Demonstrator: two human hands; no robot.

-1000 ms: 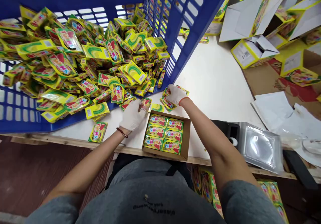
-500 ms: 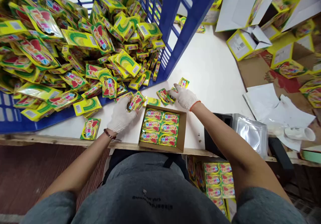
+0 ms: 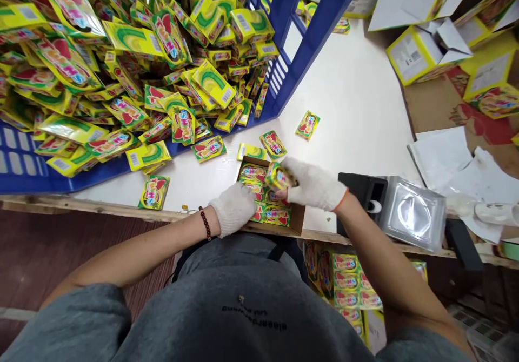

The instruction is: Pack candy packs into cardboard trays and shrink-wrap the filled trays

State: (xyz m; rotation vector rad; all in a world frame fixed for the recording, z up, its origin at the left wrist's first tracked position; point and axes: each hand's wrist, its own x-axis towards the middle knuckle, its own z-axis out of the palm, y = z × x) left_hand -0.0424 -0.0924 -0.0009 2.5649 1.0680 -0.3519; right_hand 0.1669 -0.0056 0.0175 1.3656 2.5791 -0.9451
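Observation:
My left hand (image 3: 235, 208), in a white knit glove, rests over the left edge of an open brown cardboard box (image 3: 298, 217). Its fingers are curled down onto the small packs inside, and their tips are hidden. Above the box's right side, my gloved right hand (image 3: 314, 183) is closed on a small yellow-green Twins pack (image 3: 277, 175), which is tilted and slightly blurred. Rows of similar packs (image 3: 278, 216) lie face up in the box. Just beyond it are a loose pack (image 3: 273, 143) and a yellow pack lying back up (image 3: 251, 152).
A blue plastic crate (image 3: 300, 38) heaped with packs (image 3: 214, 84) stands at the back left. Single packs (image 3: 307, 125) lie on the white table (image 3: 344, 97). To the right are a black device (image 3: 359, 194), a clear plastic tray (image 3: 413, 213), papers and opened cartons (image 3: 421, 54).
Both hands have come in from the tabletop to the box. The left hand's pack is out of sight; the right has lifted a pack over the box, leaving two others on the table.

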